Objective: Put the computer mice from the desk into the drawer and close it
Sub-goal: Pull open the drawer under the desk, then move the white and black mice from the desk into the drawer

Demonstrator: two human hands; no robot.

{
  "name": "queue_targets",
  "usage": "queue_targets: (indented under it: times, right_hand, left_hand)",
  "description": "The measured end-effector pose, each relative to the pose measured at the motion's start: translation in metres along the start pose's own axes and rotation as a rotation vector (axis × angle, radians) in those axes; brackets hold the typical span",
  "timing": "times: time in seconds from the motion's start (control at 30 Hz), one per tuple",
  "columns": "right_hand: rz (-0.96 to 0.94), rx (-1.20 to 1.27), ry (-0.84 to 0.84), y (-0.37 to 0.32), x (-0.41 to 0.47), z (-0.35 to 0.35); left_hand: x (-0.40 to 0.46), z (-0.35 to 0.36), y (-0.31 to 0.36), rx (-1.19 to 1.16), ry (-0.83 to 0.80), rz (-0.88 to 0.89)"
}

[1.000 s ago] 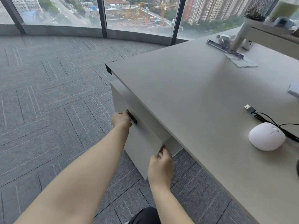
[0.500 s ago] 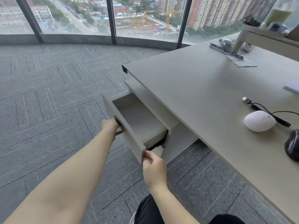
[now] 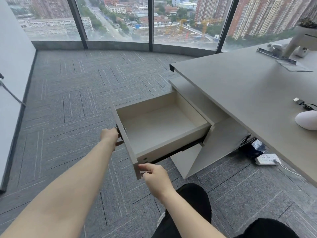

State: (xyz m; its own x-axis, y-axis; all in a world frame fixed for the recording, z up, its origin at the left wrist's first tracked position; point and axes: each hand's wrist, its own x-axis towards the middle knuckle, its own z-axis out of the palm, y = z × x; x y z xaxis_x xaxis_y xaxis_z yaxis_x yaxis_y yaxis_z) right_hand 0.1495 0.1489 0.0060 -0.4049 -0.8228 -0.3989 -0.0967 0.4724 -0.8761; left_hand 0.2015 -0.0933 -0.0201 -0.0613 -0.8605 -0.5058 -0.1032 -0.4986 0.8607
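The grey drawer (image 3: pixel 173 140) under the desk's left end stands pulled far out, and its pale inside holds nothing. My left hand (image 3: pixel 110 135) grips the handle on the drawer's front panel. My right hand (image 3: pixel 154 176) pinches the lower near corner of that front panel. A white computer mouse (image 3: pixel 307 120) lies on the desk (image 3: pixel 240 93) at the right edge of view, cut off by the frame. A black cable with a USB plug (image 3: pixel 297 100) lies just behind it. The dark mouse is out of view.
Under the desk lie a white power strip (image 3: pixel 266 158) and a dark bundle (image 3: pixel 252 148). Small items and a white stand leg (image 3: pixel 291 43) sit at the desk's far end. Grey carpet runs to floor-to-ceiling windows. My dark-trousered knees (image 3: pixel 192 200) are below the drawer.
The drawer went from shut to pulled far out, both hands travelling with its front panel. The view swung left, so the dark mouse left the frame.
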Motion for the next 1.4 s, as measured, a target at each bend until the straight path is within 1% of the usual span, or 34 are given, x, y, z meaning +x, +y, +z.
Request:
queue_targets:
  times: [0.07,0.17,0.2,0.23,0.3,0.33,0.4,0.47,0.53,0.6,0.67,0.77,0.83,0.9,0.97,1.03,1.1,1.2,1.27,1.37,1.4]
  right_hand:
    - [-0.002,-0.012,-0.025,-0.002,-0.001,0.009]
    - [-0.010,-0.035,-0.012,-0.004,-0.002,0.014]
    - [-0.011,-0.043,-0.018,-0.005,-0.002,0.013]
    - [-0.009,-0.049,-0.029,-0.006,-0.003,0.012]
    - [-0.019,-0.057,-0.037,-0.008,-0.008,0.007]
    - [-0.034,-0.067,-0.023,-0.010,-0.011,0.001]
    - [-0.079,-0.092,0.051,-0.017,-0.019,-0.016]
    - [-0.142,-0.092,0.177,-0.025,-0.032,-0.046]
    - [-0.214,-0.083,0.340,-0.033,-0.049,-0.084]
    - [-0.285,-0.081,0.518,-0.040,-0.072,-0.128]
    - [-0.332,-0.109,0.697,-0.044,-0.095,-0.176]
    - [-0.304,-0.207,1.000,-0.039,-0.125,-0.250]
    - [-0.245,-0.289,1.174,-0.027,-0.142,-0.299]
    - [-0.127,-0.421,1.248,-0.012,-0.152,-0.343]
    - [0.049,-0.527,1.215,0.000,-0.156,-0.380]
    - [0.240,-0.603,1.121,0.008,-0.155,-0.406]
    - [0.360,-0.653,1.024,0.012,-0.150,-0.423]
    - [0.463,-0.694,0.919,0.015,-0.137,-0.438]
    - [0.497,-0.746,0.901,0.018,-0.128,-0.442]
    - [0.498,-0.794,0.901,0.021,-0.117,-0.447]
    - [0.494,-0.793,0.897,0.022,-0.116,-0.448]
  left_hand:
    - [0.002,-0.012,-0.002,0.031,0.017,0.009]
    - [0.009,-0.021,-0.006,0.020,-0.016,-0.002]
    - [0.007,-0.021,-0.006,0.041,0.010,0.001]
    - [0.005,-0.021,-0.005,0.097,0.069,0.025]
    - [-0.011,-0.020,0.002,0.261,0.195,0.137]
    - [-0.020,-0.018,0.007,0.308,0.231,0.207]
    - [-0.047,-0.009,0.020,0.326,0.236,0.367]
    - [-0.078,0.012,0.034,0.325,0.142,0.538]
    - [-0.116,0.045,0.046,0.335,-0.021,0.675]
    - [-0.159,0.084,0.053,0.346,-0.198,0.755]
    - [-0.199,0.126,0.054,0.374,-0.374,0.794]
    - [-0.251,0.195,0.049,0.467,-0.632,0.806]
    - [-0.284,0.240,0.043,0.539,-0.760,0.826]
    - [-0.311,0.278,0.036,0.600,-0.839,0.863]
    - [-0.332,0.312,0.028,0.689,-0.872,0.915]
    - [-0.344,0.341,0.019,0.775,-0.882,0.967]
    - [-0.351,0.366,0.011,0.850,-0.878,1.015]
    - [-0.355,0.397,0.002,1.001,-0.832,1.076]
    - [-0.356,0.410,-0.003,1.087,-0.783,1.136]
    - [-0.356,0.417,-0.008,1.089,-0.685,1.254]
    - [-0.355,0.416,-0.008,1.067,-0.664,1.265]
